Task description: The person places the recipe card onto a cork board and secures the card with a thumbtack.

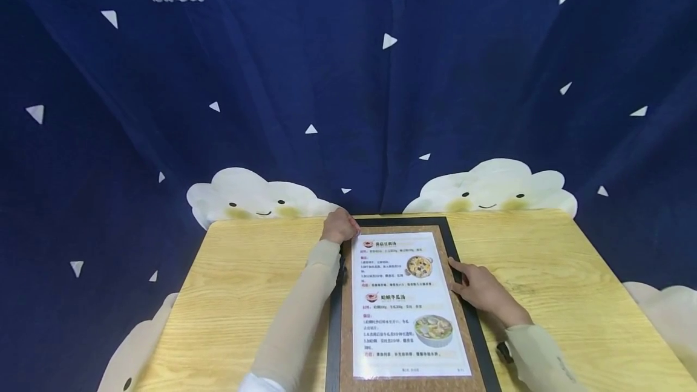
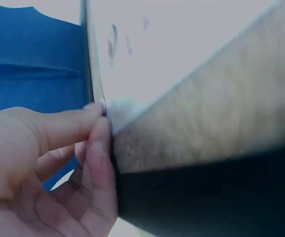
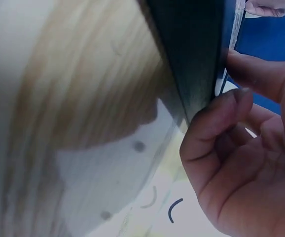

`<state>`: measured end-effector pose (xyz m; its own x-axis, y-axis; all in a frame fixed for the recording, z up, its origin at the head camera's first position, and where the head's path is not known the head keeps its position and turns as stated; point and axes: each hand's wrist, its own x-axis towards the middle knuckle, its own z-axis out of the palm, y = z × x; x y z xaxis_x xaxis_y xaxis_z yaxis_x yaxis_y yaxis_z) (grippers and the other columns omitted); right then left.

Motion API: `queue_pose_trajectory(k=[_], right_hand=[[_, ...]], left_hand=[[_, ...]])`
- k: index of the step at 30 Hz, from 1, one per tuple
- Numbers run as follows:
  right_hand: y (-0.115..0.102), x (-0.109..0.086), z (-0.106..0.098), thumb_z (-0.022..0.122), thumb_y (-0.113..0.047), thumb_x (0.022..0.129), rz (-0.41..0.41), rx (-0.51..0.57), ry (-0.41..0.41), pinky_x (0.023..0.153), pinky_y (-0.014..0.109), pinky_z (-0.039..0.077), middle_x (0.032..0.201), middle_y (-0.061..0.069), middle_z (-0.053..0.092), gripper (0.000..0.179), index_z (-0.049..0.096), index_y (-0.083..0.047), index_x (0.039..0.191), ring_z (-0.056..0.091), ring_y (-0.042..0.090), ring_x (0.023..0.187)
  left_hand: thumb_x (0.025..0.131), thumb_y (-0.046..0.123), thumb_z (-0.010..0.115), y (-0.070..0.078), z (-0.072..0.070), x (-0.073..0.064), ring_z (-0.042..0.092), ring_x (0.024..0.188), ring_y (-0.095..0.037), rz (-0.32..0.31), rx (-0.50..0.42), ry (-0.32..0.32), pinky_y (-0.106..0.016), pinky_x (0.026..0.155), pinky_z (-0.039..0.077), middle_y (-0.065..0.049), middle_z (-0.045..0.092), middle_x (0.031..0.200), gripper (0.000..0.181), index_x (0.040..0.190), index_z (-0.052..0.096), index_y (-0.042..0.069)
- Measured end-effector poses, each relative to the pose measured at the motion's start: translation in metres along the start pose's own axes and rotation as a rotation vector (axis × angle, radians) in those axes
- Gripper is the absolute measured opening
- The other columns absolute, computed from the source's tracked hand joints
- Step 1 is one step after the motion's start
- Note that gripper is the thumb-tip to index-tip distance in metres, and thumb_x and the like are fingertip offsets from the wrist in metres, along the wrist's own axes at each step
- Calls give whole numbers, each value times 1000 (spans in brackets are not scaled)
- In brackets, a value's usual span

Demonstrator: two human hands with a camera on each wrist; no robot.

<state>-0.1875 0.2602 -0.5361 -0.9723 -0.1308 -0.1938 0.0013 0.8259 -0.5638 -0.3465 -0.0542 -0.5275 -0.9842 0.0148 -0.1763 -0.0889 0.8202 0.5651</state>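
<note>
A printed recipe sheet (image 1: 403,374) with photos of two soups lies on a brown cork-like board (image 1: 346,343) with a black border (image 1: 481,337). My left hand (image 1: 339,227) is at the far left corner of the sheet. In the left wrist view, the thumb and finger of that hand (image 2: 68,153) pinch the white sheet's corner (image 2: 127,94). My right hand (image 1: 481,286) touches the board's right edge, fingers loosely bent and tips apart. The right wrist view shows this hand (image 3: 246,143) against the black border (image 3: 192,54).
A light wooden table (image 1: 245,283) lies under the board and extends to both sides. Behind it hangs a dark blue curtain (image 1: 348,77) with white triangles and smiling clouds. Dark wrist straps (image 1: 504,352) show on the forearms.
</note>
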Motion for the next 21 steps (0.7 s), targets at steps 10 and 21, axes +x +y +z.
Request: queue_pose_trajectory(k=[10, 21], right_hand=[[12, 3, 0, 73, -20, 96, -30, 45, 49, 50, 24, 35, 60, -1, 44, 61, 52, 0, 150, 39, 12, 53], [32, 1, 3, 80, -24, 92, -33, 192, 75, 67, 27, 36, 94, 8, 59, 64, 56, -2, 148, 45, 17, 77]], left_hand=[[95, 14, 73, -21, -18, -30, 58, 71, -10, 242, -318, 26, -21, 62, 45, -7, 73, 89, 13, 104, 78, 6], [97, 14, 72, -66, -45, -91, 60, 73, -13, 302, -382, 18, -22, 66, 47, -8, 74, 94, 19, 112, 75, 4]])
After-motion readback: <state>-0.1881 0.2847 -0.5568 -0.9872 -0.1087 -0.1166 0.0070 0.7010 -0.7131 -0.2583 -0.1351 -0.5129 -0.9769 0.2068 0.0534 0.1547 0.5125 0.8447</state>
